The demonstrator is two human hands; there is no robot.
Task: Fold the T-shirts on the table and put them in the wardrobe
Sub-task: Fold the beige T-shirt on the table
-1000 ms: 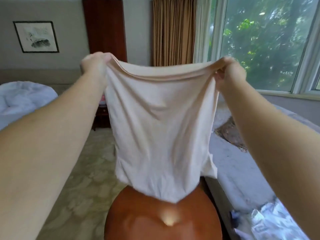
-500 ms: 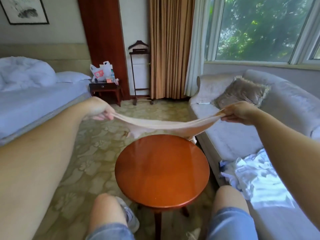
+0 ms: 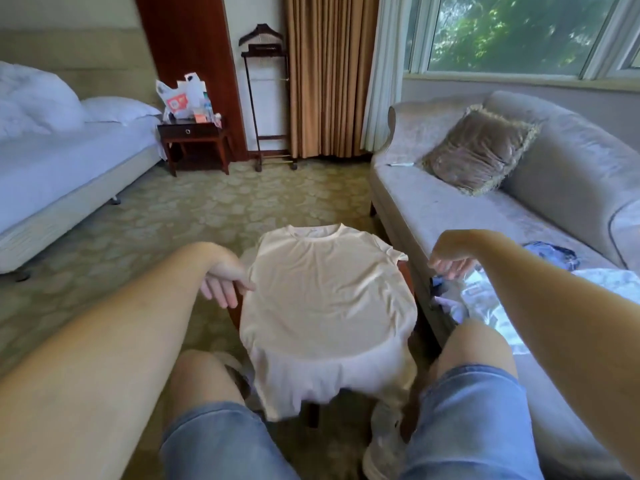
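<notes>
- T-shirt point(image 3: 325, 306) now lies face up and spread over the small round table point(image 3: 408, 275), collar at the far side. A second ago both hands held it up in the air by one edge, and half a second ago they were lowering it, stretched, over the tabletop.
- The hem and the near corners hang off the table's near edge, between the person's knees; a sleeve droops over each side.
- Left hand point(image 3: 223, 284) has let go: its fingers hang loose and apart at the shirt's left edge, touching or just beside the cloth, gripping nothing.
- Right hand point(image 3: 448, 263) is also empty, fingers relaxed and pointing down, just off the shirt's right side, above the gap to the sofa point(image 3: 450, 209).
- I judge the laying-out done and folding about to begin; no fold shows yet, and a few soft creases run across the chest.
- More clothes point(image 3: 491, 303) wait in a heap on the sofa, beside the right arm.
- The table is smaller than the shirt, so the overhang may slip or bunch during folding.
- No wardrobe is clearly in view; a bed point(image 3: 69, 168) stands well apart on the left.
</notes>
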